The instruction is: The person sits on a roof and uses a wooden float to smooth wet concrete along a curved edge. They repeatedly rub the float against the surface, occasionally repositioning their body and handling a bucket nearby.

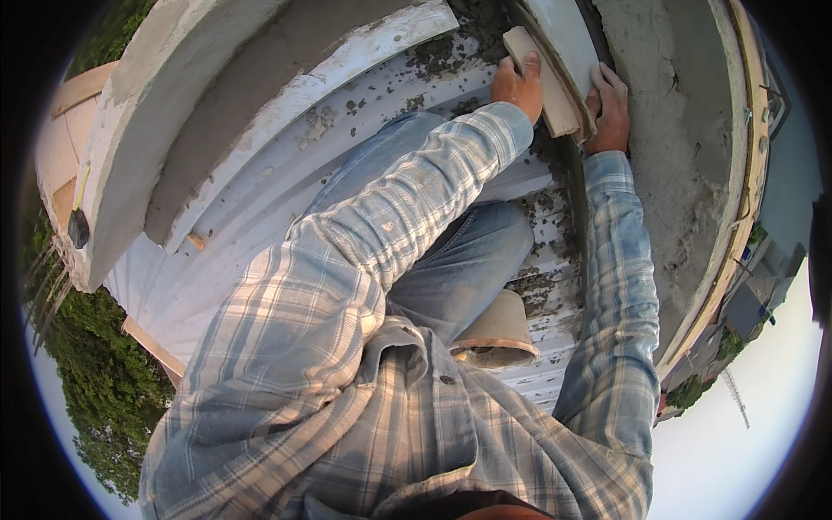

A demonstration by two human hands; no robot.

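Note:
My left hand (pixel 518 87) grips a short pale wooden piece (pixel 553 97) near the top of the view, thumb and fingers round its upper end. The wood lies against a curved white board (pixel 563 33) with a dark, rough edge. My right hand (pixel 611 111) is closed over that board's right edge, just right of the wood, beside a rough grey cement wall (pixel 680 191). Below both hands runs a dark, mortar-smeared channel along the wall's foot.
Ridged white sheeting (pixel 251 225) spattered with mortar lies under my bent jeans-clad legs. A bucket (pixel 496 325) lies tilted beside my knee. Another curved cement wall (pixel 130 173) rises at left, with a tape measure (pixel 78 230). Timber edges (pixel 745 199), trees and a distant crane lie beyond.

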